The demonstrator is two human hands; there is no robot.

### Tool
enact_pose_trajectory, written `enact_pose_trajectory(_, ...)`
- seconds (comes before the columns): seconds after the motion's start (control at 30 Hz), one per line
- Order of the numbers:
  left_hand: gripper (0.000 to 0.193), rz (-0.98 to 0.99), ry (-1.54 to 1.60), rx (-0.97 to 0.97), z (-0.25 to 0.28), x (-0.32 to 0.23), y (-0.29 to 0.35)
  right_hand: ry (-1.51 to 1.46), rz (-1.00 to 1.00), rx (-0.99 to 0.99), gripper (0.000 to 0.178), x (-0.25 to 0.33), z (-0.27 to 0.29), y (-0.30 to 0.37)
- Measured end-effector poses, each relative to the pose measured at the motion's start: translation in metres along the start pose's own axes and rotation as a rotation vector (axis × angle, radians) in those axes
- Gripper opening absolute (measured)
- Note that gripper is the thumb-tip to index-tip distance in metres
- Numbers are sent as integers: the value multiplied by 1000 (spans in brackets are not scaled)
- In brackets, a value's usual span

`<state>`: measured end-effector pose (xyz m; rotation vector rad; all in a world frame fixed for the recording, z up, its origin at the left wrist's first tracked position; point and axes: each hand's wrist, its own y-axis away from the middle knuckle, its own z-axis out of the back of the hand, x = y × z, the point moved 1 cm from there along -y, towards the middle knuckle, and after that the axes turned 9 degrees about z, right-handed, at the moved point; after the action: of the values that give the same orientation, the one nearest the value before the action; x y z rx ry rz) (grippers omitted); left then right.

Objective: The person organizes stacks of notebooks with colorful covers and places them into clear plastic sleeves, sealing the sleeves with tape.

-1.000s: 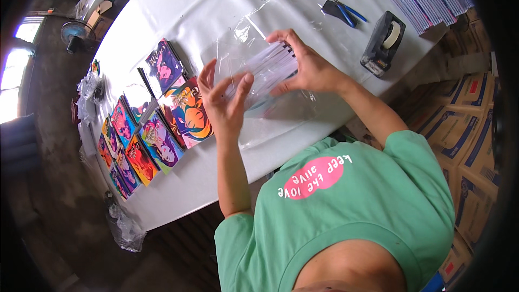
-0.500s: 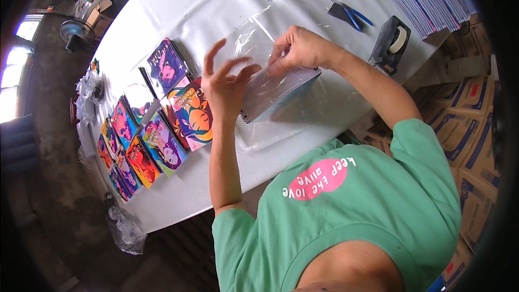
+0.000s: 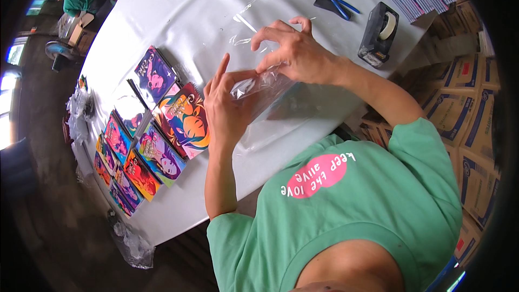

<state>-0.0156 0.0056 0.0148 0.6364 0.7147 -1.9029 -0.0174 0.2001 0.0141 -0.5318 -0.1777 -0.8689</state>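
Left hand (image 3: 224, 103) half-spread, one finger raised, at the clear glossy plastic film (image 3: 262, 89); right hand (image 3: 297, 51) curled, thumb near its edge. Cannot tell whether either pinches. Film sits between both, over white sheet-covered table (image 3: 178, 13). Risk: uneven tugging could crease or split it.

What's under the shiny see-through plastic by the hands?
A flat thing with a bluish side shows through the clear plastic. The left hand, right hand and glare cover the rest, so that can't be seen.
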Motion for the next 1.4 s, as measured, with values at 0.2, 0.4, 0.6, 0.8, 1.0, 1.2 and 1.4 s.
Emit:
enact_pose_trajectory(0.2, 42, -193, -166, -13, -14, -8, 29, 522, 168, 203, 24, 48, 10, 25)
enact_pose_trajectory(0.4, 26, -561, -173, -263, -35, 19, 41, -153, -709, -449, 26, -28, 43, 140)
enact_pose_trajectory(0.6, 26, -572, -139, -253, -37, 20, 36, -450, -1669, -842, 57, -120, 16, 238)
enact_pose_trajectory(0.8, 30, -548, -127, -232, -35, 23, 37, -881, -1581, -1200, 40, -102, 22, 190)
enact_pose_trajectory(1.0, 28, -574, -72, -248, -36, 22, 38, -853, -1303, -1060, 34, -79, -35, 267)
enact_pose_trajectory(1.2, 33, -596, 3, -383, -44, 25, 38, 736, -1229, -400, 11, -22, -9, 220)
enact_pose_trajectory(1.4, 40, -528, 49, -313, -43, 33, 41, -665, -484, -473, 20, 82, 20, 81)
